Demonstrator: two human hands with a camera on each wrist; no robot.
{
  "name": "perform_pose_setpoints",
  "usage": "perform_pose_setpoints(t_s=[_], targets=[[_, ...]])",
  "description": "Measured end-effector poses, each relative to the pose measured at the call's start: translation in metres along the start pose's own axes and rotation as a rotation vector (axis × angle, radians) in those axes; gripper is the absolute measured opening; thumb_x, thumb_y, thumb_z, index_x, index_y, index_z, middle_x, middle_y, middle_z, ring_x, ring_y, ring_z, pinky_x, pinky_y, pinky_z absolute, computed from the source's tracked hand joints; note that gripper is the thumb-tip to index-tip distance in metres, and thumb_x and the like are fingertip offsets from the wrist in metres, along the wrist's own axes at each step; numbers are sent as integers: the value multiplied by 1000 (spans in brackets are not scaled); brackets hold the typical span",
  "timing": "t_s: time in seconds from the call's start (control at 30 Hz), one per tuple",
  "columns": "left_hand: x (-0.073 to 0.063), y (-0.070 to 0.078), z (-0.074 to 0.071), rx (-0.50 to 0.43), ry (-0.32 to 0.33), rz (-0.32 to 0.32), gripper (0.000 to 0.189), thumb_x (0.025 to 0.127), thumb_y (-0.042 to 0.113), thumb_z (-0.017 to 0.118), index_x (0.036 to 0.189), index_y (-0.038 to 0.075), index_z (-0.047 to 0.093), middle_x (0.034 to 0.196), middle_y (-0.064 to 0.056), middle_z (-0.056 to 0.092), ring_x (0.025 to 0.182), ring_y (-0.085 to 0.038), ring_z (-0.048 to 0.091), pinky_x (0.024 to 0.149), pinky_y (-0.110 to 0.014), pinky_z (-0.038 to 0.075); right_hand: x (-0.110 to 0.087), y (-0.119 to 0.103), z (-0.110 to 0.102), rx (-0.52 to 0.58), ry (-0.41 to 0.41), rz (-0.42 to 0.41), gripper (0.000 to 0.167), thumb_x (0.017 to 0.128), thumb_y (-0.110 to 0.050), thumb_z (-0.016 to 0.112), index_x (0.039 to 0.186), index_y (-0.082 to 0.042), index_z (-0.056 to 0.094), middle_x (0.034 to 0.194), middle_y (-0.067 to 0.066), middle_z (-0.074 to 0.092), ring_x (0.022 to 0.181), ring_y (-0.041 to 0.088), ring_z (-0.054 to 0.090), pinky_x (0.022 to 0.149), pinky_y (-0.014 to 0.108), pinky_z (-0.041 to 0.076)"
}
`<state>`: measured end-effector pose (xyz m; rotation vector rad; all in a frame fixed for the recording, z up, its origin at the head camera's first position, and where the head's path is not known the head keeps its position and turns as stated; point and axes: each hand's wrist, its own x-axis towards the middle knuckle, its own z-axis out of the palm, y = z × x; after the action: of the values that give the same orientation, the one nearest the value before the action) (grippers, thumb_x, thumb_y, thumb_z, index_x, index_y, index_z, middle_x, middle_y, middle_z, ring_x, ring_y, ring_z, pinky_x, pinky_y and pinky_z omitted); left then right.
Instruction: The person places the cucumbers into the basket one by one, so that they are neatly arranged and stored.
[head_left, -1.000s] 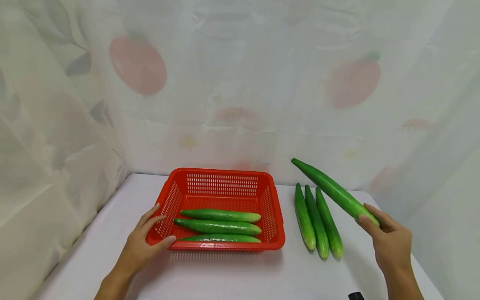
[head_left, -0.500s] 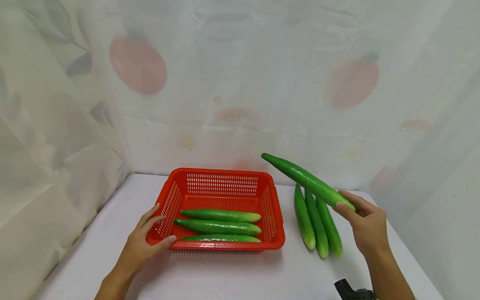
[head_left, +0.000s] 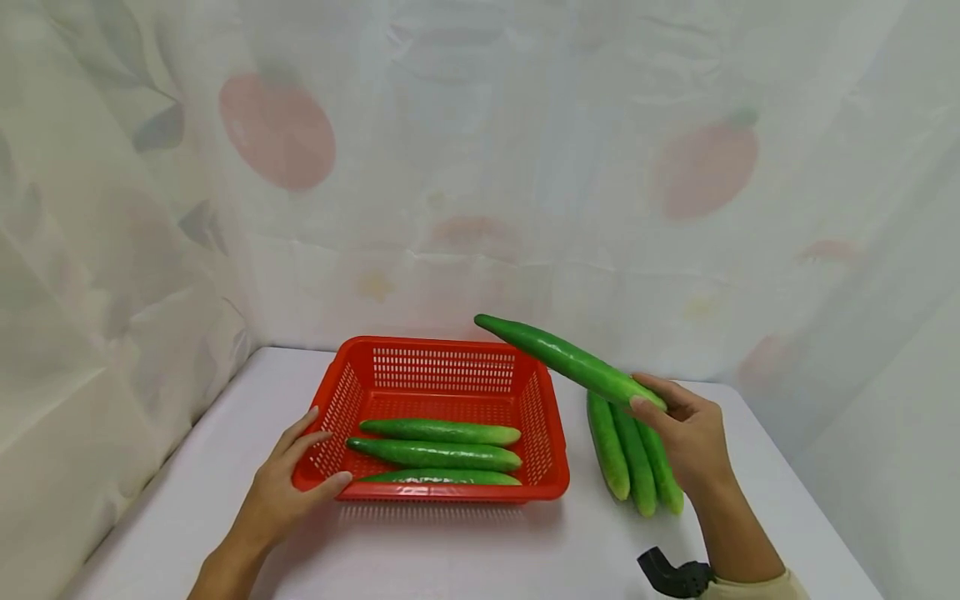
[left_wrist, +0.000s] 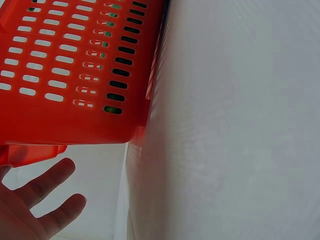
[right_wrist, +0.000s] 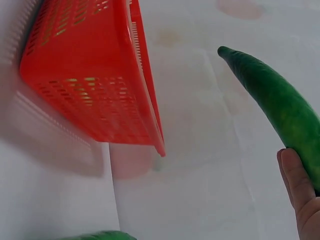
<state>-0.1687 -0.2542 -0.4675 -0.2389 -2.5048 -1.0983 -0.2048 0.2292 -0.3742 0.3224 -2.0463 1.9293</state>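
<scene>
Cucumber (head_left: pixel 567 359) moved leftward, pale end gripped in right hand (head_left: pixel 692 427)

Cucumber (right_wrist: pixel 277 97) in right hand (right_wrist: pixel 301 187), slotted red plastic basket (right_wrist: pixel 110 55) apart from it.
Fingers and thumb grip the cucumber's thicker part at right edge; narrow dark tip slants up-left. Basket on white tabletop (right_wrist: pixel 45 200), shadow beneath. Second cucumber (right_wrist: pixel 107 236), partly cut off, bottom edge. Pale sheet (right_wrist: pixel 200 175) behind, faint pink and yellowish patches.
</scene>
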Motion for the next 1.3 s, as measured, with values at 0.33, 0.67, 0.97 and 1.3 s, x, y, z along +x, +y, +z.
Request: perform_pose_setpoints(t_s=[0.33, 0.67, 0.97, 1.3], targets=[[0, 0, -1, -7, 2, -6, 55, 76, 29, 83, 121, 9, 62, 150, 2, 35, 132, -35, 35, 90, -66, 34, 9, 3, 28, -19, -83, 10, 35, 90, -6, 68, 121, 9, 61, 113, 12, 63, 90, 22, 65, 80, 29, 52], [0, 1, -1, -14, 4, -3, 54, 76, 29, 83, 121, 8, 61, 150, 2, 35, 132, -35, 35, 90, -64, 34, 21, 11, 51, 3, -184, 21, 37, 92, -11, 67, 124, 6, 60, 120, 19, 59, 92, 28, 67, 84, 32, 51], [1, 1, -1, -4, 0, -7, 54, 76, 30, 82, 122, 9, 61, 151, 3, 34, 132, -34, 35, 90, -66, 35, 30, 23, 69, 16, -218, 84, 35, 91, -14, 68, 122, 2, 63, 116, 16, 59, 96, 29, 61, 82, 35, 52], [0, 0, 0, -1, -16, -25, 56, 76, 31, 82, 123, 9, 60, 151, 4, 33, 132, -33, 35, 90, -64, 36, 41, 43, 91, 89, -297, 140, 38, 91, -7, 67, 124, 10, 58, 117, 21, 58, 95, 29, 60, 82, 36, 52]])
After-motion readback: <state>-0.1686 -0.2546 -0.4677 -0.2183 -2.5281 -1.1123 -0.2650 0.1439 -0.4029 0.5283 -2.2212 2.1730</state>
